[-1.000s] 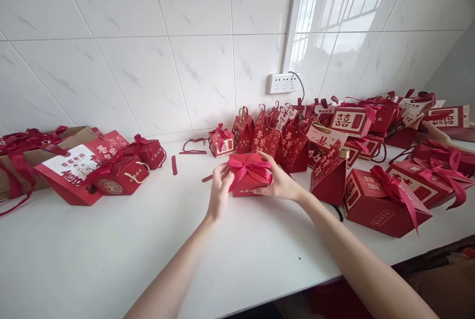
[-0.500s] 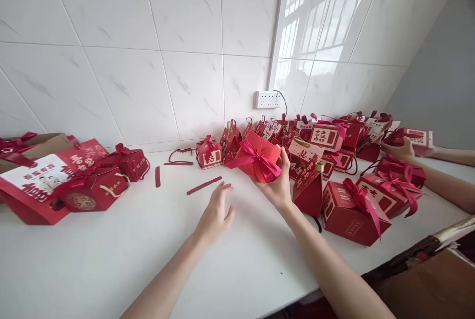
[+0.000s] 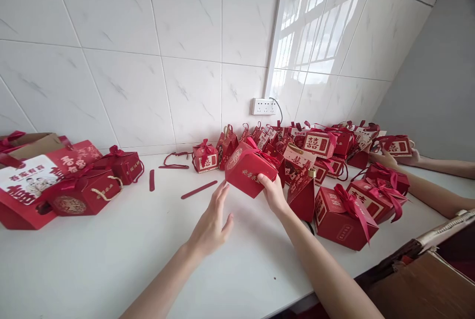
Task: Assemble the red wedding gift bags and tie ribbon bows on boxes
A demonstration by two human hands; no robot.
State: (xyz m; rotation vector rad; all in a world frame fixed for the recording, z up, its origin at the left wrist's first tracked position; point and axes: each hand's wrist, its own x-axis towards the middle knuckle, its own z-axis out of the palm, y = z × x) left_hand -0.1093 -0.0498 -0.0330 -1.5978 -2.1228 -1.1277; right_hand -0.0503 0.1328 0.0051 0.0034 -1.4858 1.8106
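Raised above the white table (image 3: pixel 237 259), a red gift box (image 3: pixel 245 168) with gold print and a ribbon bow on top is gripped by my right hand (image 3: pixel 273 193) at its right end. My left hand (image 3: pixel 212 225) is open, fingers stretched out, its fingertips close to the box's lower left edge; whether they touch it I cannot tell. Beyond the left hand lies a dark red strip (image 3: pixel 199 189) on the table. Just behind it stands a small red gift box (image 3: pixel 205 156) with a cream label and bow.
Many red gift boxes (image 3: pixel 319 144) crowd the back right. Two bowed ones stand nearer, including a large box (image 3: pixel 345 217). More boxes (image 3: pixel 85 193) sit at the left. Another person's hands (image 3: pixel 388 159) hold a box at far right. A cardboard box (image 3: pixel 426 279) is below the table edge.
My right hand has turned the gift box so its printed side shows instead of its bow top. My left hand stays open beside it. The view has shifted slightly.
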